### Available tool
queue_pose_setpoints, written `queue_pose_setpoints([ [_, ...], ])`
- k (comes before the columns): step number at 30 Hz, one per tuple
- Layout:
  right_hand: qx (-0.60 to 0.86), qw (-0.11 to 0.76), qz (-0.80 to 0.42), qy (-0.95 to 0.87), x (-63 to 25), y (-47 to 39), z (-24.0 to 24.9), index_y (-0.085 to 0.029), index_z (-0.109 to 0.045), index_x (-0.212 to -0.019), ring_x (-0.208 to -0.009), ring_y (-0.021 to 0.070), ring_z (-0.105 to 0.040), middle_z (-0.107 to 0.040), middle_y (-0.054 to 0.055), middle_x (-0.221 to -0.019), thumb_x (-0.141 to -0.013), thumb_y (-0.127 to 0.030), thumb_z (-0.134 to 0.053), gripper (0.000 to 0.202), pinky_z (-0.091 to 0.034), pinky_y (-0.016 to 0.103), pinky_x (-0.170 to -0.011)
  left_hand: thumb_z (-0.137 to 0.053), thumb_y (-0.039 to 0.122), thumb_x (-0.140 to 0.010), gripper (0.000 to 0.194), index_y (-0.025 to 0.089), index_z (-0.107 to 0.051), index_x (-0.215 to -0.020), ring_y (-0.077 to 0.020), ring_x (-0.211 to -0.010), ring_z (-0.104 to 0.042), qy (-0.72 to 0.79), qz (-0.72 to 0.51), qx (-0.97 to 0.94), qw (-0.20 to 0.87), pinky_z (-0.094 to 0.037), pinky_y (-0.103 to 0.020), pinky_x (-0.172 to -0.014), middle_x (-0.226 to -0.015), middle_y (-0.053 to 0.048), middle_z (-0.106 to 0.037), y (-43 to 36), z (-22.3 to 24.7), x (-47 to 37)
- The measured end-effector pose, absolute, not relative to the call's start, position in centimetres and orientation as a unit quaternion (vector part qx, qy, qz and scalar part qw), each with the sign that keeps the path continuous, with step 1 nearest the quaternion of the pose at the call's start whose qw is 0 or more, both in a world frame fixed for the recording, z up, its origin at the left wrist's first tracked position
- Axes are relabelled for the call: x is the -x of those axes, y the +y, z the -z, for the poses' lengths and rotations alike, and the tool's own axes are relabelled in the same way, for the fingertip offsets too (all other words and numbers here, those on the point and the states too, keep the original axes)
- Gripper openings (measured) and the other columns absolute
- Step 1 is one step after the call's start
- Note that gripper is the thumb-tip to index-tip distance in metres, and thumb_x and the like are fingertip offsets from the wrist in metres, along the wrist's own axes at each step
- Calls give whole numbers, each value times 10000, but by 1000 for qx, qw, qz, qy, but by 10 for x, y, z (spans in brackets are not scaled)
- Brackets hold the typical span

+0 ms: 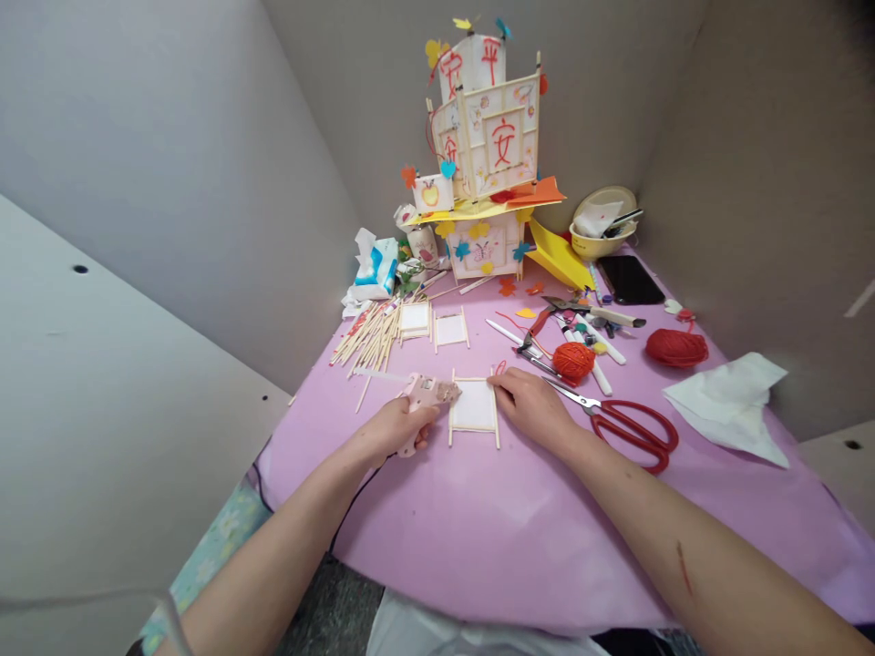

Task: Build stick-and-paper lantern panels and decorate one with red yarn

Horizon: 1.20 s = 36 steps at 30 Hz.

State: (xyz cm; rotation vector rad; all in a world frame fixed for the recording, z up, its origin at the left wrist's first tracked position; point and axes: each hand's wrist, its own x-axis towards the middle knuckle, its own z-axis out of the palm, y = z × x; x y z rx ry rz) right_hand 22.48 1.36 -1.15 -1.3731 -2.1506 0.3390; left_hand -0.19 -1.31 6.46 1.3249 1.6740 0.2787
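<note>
My left hand (402, 426) is wrapped round the handle of a pink hot glue gun (425, 392), a glue stick jutting from its back end. The nozzle points right, at the left side of a small stick frame (474, 426) with white paper inside, lying flat on the table. With bent fingers, my right hand (530, 401) grips the frame's upper right corner, where a small red loop of string (501, 367) shows. Two similar frames, one (415, 319) beside the stick pile and another (450, 329) to its right, lie farther back.
A tall paper-and-stick lantern (487, 164) stands at the back. Loose sticks (373, 337) lie left. On the right are red-handled scissors (635, 433), orange yarn (573, 362), red yarn (676, 347), pliers (537, 333), a phone (630, 279) and crumpled tissue (731, 401). A black cord (352, 506) trails from the glue gun.
</note>
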Motion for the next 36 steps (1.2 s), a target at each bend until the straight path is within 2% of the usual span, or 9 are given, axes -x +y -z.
queue_pose_setpoints([
  [17,514,269,-129,-804,-225,13,11,-198,-712,-1034,-867,168,-627,-696,65,-945,-941,-169,-451,278,-414,248,-767,-550,417,-759,282,178,-514,-613,-119,-477,-473,689,-98,-544,469,-321,-227,-436,-543,4,-548,-18,-70,4],
  [25,516,269,-124,-804,-226,14,12,-199,-713,-1036,-877,170,-631,-699,66,-959,-937,-171,-462,271,-416,251,-778,-581,427,-747,264,175,-530,-689,-144,-548,-554,699,-110,-528,470,-375,-231,-465,-616,-4,-576,-20,-65,7],
  [36,517,270,-123,-803,-226,13,10,-196,-716,-1026,-854,170,-627,-696,58,-936,-931,-171,-467,268,-403,251,-750,-566,425,-763,265,179,-546,-668,-144,-514,-525,704,-92,-535,458,-367,-243,-464,-595,-10,-572,-22,-63,10],
])
